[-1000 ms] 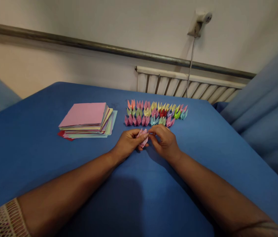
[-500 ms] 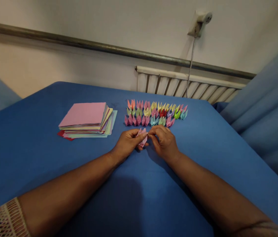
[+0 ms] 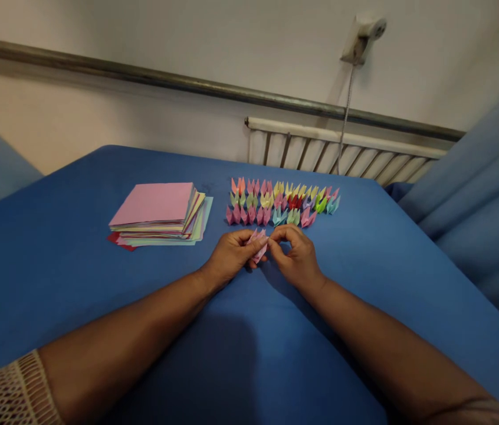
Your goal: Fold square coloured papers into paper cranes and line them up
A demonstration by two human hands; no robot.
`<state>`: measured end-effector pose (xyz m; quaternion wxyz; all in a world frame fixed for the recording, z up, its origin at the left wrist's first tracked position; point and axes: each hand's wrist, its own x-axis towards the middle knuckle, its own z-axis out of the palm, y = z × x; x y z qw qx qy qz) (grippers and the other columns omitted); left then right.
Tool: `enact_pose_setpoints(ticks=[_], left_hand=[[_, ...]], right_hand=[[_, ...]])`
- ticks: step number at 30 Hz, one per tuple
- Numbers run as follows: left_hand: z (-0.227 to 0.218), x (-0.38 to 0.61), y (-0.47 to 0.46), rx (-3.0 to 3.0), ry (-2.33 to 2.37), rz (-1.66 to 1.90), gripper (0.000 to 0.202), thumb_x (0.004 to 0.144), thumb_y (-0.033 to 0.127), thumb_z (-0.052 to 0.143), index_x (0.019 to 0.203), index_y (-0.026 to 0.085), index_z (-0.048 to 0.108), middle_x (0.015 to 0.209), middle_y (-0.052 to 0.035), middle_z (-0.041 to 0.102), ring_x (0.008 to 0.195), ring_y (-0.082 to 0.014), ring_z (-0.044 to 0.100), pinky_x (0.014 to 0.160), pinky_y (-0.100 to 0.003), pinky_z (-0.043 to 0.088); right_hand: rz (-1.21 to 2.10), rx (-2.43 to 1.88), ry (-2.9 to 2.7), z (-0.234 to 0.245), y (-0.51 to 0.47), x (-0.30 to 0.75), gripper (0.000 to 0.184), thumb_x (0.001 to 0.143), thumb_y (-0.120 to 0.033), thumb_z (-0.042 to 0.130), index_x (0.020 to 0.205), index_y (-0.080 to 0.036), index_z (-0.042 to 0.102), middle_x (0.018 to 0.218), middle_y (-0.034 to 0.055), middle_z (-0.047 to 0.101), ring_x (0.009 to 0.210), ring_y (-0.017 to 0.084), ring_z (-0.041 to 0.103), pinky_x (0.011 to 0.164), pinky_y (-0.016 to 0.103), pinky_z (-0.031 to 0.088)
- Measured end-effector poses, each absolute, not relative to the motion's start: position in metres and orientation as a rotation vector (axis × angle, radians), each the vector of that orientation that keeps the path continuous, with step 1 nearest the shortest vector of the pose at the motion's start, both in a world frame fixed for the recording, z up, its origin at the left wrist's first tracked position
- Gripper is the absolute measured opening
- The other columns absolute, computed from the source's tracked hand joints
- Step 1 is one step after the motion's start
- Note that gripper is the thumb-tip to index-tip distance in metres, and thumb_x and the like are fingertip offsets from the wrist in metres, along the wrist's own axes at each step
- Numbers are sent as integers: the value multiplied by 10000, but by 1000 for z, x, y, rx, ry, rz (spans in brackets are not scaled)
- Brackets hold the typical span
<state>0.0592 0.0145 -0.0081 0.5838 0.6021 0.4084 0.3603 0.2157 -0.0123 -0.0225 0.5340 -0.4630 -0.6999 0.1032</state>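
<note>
Between the thumb and fingers of my left hand (image 3: 227, 257) is a small pink origami crane (image 3: 261, 254), its pointed flaps sticking up. My right hand (image 3: 297, 255) pinches at the crane's right side, thumb and forefinger together on what looks like a thin tip. The fingers partly hide the fold there. Just beyond my hands stand several rows of finished paper cranes (image 3: 294, 202) in pink, yellow, green, red, purple and blue.
To the left lies a stack of coloured paper sheets (image 3: 152, 203), pink on top. Everything rests on a blue-covered table (image 3: 76, 283). Behind it are a radiator (image 3: 311, 130), a metal rail (image 3: 187, 84) and a wall socket (image 3: 360, 44) with a hanging cord. A blue curtain (image 3: 492, 177) hangs at the right.
The camera view has shifted slightly, moving the scene a little rightward. Both hands stay on the pink crane, with the right fingers moved only slightly at its side.
</note>
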Motion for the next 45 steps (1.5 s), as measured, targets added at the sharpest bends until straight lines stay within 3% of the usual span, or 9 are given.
enact_pose_setpoints(ticks=[12,20,29,37,45], left_hand=[[-7,60,13,1350,924,854,334,773,458,679,780,125,646,608,-17,649,499,-105,584,427,-178,431],[-7,60,14,1305,932,873,332,756,449,701,752,123,639,569,-5,630,461,-93,565,402,-166,400],[-6,59,12,1321,922,878,314,776,433,686,734,125,635,541,13,594,456,-86,556,405,-163,393],[-9,58,15,1164,897,860,306,751,425,716,736,129,640,570,1,617,446,-82,554,388,-167,368],[-6,58,15,1097,898,838,308,754,413,716,784,109,674,587,-28,654,427,-64,522,401,-162,369]], right_hand=[[18,-1084,-1886,-20,-17,221,123,885,-144,488,948,-188,584,991,104,626,968,222,597,845,400,481],[271,-1076,-1580,-22,-16,211,79,847,-186,558,815,-210,626,934,58,629,930,193,614,858,361,495],[332,-1107,-1589,-20,-17,212,105,825,-160,562,803,-212,650,976,56,632,965,193,608,893,375,480],[656,-1116,-1355,-17,-20,203,132,832,-230,596,733,-189,673,982,67,628,918,171,619,806,324,512],[644,-1111,-1353,-22,-17,203,86,780,-247,662,845,-204,700,1076,81,623,975,196,615,780,338,529]])
